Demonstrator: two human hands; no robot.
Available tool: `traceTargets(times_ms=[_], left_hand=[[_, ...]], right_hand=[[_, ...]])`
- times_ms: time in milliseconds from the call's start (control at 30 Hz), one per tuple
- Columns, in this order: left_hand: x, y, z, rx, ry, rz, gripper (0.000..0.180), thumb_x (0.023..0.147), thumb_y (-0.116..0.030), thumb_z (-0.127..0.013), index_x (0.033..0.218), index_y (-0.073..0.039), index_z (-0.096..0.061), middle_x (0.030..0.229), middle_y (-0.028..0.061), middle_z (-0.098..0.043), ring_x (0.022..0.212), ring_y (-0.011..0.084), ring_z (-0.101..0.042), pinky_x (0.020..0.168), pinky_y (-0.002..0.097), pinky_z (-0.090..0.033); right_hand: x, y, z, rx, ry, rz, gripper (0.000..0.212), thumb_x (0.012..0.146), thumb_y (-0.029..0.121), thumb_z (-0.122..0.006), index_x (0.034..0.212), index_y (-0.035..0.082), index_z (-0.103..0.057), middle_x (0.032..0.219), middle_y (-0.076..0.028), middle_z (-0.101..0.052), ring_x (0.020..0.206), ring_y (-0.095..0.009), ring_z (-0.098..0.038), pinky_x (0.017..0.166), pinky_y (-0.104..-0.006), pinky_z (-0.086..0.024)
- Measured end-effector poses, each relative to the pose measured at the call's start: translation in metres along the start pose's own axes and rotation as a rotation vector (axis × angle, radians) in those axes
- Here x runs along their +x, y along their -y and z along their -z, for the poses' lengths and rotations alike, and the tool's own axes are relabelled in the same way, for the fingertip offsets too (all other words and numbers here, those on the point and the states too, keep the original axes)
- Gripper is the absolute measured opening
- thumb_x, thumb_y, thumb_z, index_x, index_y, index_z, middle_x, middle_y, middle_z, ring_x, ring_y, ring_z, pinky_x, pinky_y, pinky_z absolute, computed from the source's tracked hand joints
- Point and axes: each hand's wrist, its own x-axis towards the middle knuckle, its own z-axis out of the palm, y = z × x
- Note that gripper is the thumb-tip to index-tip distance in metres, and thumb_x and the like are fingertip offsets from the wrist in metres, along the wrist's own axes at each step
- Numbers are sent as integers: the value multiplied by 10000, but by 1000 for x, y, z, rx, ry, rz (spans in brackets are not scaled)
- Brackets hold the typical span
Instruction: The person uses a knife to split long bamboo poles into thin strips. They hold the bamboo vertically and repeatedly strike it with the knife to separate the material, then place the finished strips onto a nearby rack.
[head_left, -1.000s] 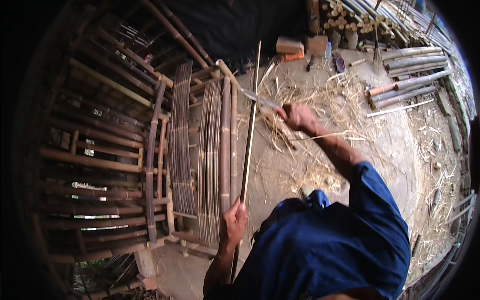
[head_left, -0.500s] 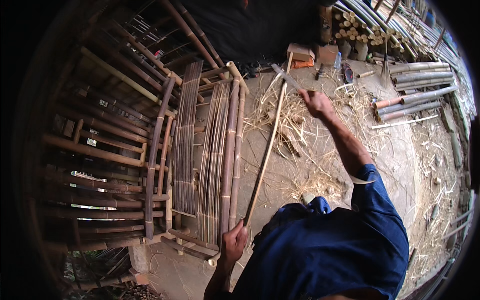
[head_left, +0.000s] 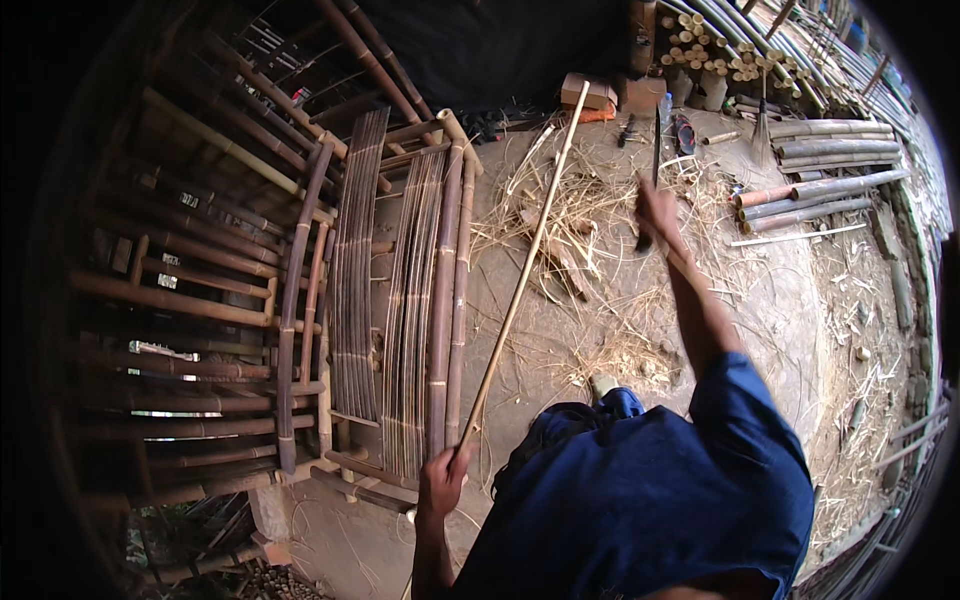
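My left hand (head_left: 441, 483) is closed around the lower part of a long, pale bamboo strip (head_left: 526, 270). The strip slants up and away toward the cardboard box, and a thin end shows below my hand. My right hand (head_left: 660, 216) grips a long-bladed knife (head_left: 657, 150), its dark blade pointing away from me. A gap lies between the blade and the strip. Left of the strip stands a bamboo bench frame (head_left: 446, 300) with bundles of thin dark slats (head_left: 357, 270) laid lengthwise on it.
Bamboo shavings (head_left: 570, 250) litter the ground ahead. A cardboard box (head_left: 590, 92) and a dark shoe (head_left: 684, 134) are at the back. Bamboo poles (head_left: 835, 150) lie at the right, near a broom (head_left: 762, 140). More bamboo furniture (head_left: 190, 310) crowds the left.
My right hand has moved right and slightly nearer, taking the knife off the bamboo strip. The blade has swung from slanting across the strip to pointing away. My left hand has shifted slightly left.
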Motion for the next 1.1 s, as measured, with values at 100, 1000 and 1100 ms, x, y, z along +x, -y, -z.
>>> traceTargets(times_ms=[100, 1000, 1100], left_hand=[[75, 55, -37, -289, 247, 202, 501, 1050, -403, -384, 948, -26, -697, 536, 21, -499, 469, 107, -466, 462, 292, -379], [80, 62, -92, -259, 140, 155, 278, 975, -287, -595, 957, -19, -666, 609, -42, -497, 528, 46, -433, 482, 238, -337], [123, 40, -121, -349, 123, 186, 288, 947, -289, -653, 1007, -9, -679, 649, -51, -532, 558, 29, -439, 503, 225, -337]], right_hand=[[-140, -44, -84, 29, 97, -464, 252, 965, 232, -558, 836, 19, -593, 610, -41, -542, 438, -149, -482, 393, -296, -407], [-99, -93, -67, -665, 115, 210, 481, 971, 440, -534, 1013, -37, -581, 743, -273, -633, 700, -422, -644, 592, -508, -451], [-145, -71, -57, -758, 278, 290, 546, 963, 520, -502, 1003, -23, -551, 852, -280, -630, 753, -438, -636, 641, -518, -502]])
